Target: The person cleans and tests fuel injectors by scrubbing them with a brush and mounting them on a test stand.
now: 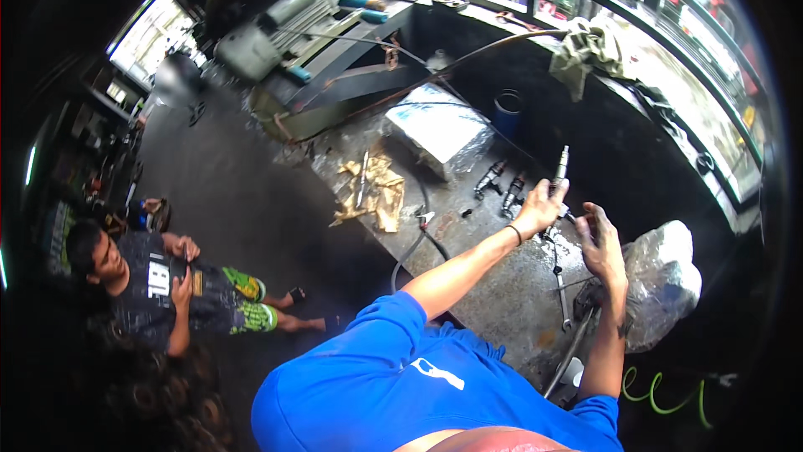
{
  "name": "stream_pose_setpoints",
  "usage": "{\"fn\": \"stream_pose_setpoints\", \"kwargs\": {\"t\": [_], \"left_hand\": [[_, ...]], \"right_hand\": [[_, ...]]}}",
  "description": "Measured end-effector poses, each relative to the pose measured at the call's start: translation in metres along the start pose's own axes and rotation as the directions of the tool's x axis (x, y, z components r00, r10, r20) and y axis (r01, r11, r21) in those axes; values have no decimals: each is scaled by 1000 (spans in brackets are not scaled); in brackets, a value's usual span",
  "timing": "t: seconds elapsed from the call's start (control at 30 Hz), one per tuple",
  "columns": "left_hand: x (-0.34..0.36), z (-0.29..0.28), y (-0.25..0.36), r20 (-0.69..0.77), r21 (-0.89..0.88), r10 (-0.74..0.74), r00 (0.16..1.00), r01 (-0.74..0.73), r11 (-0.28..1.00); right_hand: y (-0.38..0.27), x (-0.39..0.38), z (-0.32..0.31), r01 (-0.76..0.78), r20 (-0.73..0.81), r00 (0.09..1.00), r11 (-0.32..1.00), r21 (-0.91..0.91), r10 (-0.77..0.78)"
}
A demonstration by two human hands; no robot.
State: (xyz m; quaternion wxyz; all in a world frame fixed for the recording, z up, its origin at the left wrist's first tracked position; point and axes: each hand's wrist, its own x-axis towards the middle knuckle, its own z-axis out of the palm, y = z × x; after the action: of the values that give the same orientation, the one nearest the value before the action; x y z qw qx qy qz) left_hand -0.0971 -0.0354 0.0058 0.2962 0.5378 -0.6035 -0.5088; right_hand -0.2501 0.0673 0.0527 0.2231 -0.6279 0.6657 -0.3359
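stained, seemingly metal workbench [493,306], dark floor [217,172]

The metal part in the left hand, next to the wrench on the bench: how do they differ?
The metal part is held up in the left hand; the wrench lies on the bench. The metal part is rod-like and stepped, while the wrench has a slim shank with a rounded near end. Both look silvery.

1 bright blue top [351,393], 1 white mark [437,374] on its cloth; 2 matching sleeves [386,316], ending near the elbows; 1 thin dark band [516,235], left wrist; left hand [539,208], right hand [602,245], both ungloved, as I see them.
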Motion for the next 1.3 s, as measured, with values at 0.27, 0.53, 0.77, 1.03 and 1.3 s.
{"fn": "stream_pose_setpoints", "kwargs": {"t": [0.27, 0.53, 0.77, 1.03, 1.3], "left_hand": [[25, 5, -19, -44, 84, 183, 982, -179, 980], [28, 14, -10, 79, 141, 108, 991, -118, 983], [24, 15, -26, 61, 74, 96, 993, -101, 992], [20, 20, -27, 14, 5, 76, 997, -76, 997], [18, 19, -22, -2, 36, 132, 991, -132, 991]], "right_hand": [[30, 13, 6, 215, -134, 967, 976, -36, -218], [33, -7, -7, 72, 27, 997, 997, -13, -72], [28, -7, 1, 24, -20, 1000, 998, 59, -23], [30, -10, -8, 98, -11, 995, 992, -76, -99], [26, -7, -5, 98, 18, 995, 972, -215, -97]]}}
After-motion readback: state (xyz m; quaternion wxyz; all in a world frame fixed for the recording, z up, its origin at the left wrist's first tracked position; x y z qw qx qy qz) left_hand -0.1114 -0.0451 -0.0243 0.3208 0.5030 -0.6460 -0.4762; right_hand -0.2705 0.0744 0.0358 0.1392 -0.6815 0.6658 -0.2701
